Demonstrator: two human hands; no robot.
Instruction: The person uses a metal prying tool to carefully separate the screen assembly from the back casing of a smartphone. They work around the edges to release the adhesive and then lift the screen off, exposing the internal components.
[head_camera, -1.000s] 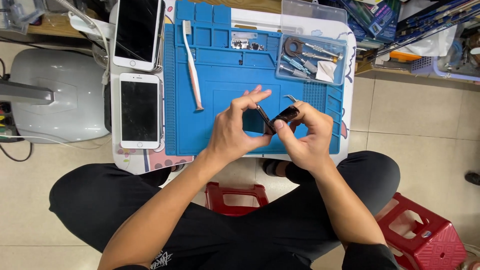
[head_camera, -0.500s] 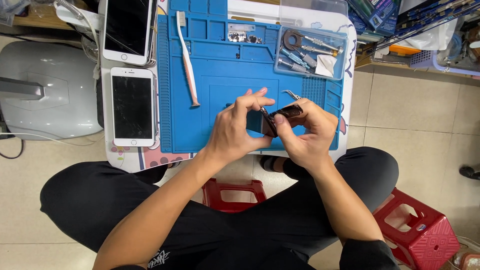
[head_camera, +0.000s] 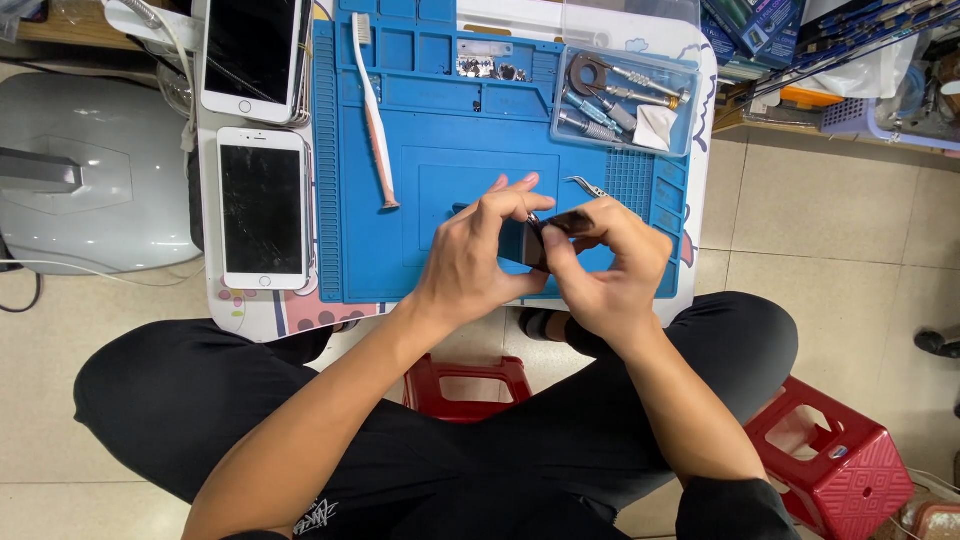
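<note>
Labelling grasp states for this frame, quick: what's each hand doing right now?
Left hand: closed, pinching the small dark part by its left edge.
Right hand: closed on the same part, fingertips at its top.

A blue silicone work mat (head_camera: 440, 120) fills the upper centre of the frame, on a small white table (head_camera: 250, 315). Left of the mat, two white smartphones lie one above the other: one (head_camera: 250, 55) at the top edge, one (head_camera: 263, 208) below it. A long white toothbrush (head_camera: 372, 105) lies on the mat's left part. A clear plastic tray of metal tools (head_camera: 622, 105) sits on the mat's upper right corner. At frame centre, the left hand (head_camera: 478, 262) and right hand (head_camera: 600, 270) meet over the mat's lower edge, a small dark flat part (head_camera: 545, 238) between them. A red plastic stool (head_camera: 838, 458) stands at lower right.
</note>
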